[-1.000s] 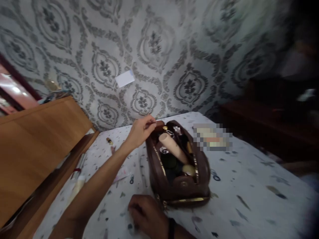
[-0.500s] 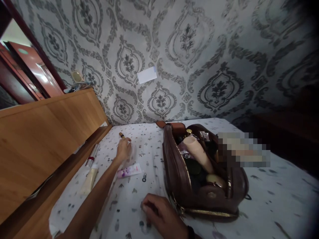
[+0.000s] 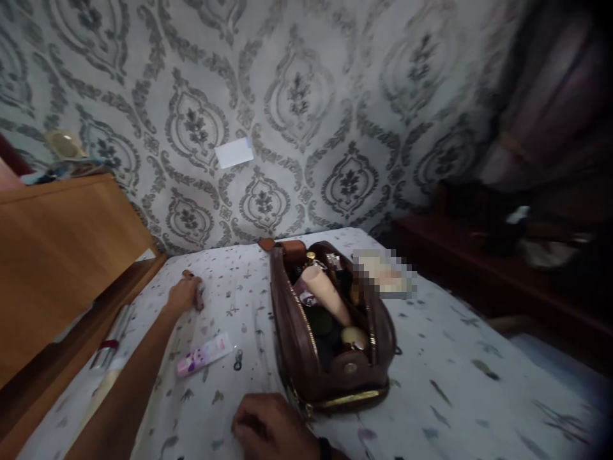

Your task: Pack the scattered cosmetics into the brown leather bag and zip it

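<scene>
"What might go wrong here?"

"The left hand (image 3: 183, 295) is right at a small brown item (image 3: 188, 274), too blurred to name. I can't tell whether the fingers grasp it; a loose pinch could send it rolling across the sheet (image 3: 431, 358)."

"And the forearm?"

"It hangs over the cream tube (image 3: 103, 390), near the silver tube (image 3: 115, 335). Pulling back low could sweep either aside."

"The right hand (image 3: 271, 428)?"

"Fingers curled, beside the brown bag (image 3: 287, 319); whether they hold anything is hidden. A knock could jog the bag, unzipped on the sheet, and topple the beige tube (image 3: 328, 294) leaning inside."
</scene>
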The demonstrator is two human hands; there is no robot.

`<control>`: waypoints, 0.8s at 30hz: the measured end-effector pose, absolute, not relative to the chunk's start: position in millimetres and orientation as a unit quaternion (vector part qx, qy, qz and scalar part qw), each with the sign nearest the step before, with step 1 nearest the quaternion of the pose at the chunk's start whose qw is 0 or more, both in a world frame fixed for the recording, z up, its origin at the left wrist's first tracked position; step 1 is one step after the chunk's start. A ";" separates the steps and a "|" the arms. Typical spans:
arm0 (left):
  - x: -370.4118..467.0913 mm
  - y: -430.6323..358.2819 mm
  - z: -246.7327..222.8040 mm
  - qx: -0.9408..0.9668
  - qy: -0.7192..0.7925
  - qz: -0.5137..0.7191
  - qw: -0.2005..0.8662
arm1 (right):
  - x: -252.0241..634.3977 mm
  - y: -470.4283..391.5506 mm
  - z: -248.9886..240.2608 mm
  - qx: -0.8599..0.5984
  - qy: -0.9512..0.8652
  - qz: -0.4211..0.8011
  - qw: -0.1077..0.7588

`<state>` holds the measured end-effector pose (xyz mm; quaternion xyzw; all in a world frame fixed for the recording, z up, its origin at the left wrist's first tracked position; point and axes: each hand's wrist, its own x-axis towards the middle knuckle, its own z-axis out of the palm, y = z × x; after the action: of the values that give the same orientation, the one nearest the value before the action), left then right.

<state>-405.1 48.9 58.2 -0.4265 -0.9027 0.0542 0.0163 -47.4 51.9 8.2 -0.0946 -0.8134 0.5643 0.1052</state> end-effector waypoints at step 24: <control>-363.6 4.5 100.7 -0.400 -0.888 -0.147 0.172 | -46.3 53.4 10.0 -0.110 -0.806 0.567 0.130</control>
<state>-363.6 4.5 100.7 -0.3999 -0.8882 -0.1466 0.1725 -46.3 53.4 10.0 -0.1099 -0.8061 0.5667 0.1301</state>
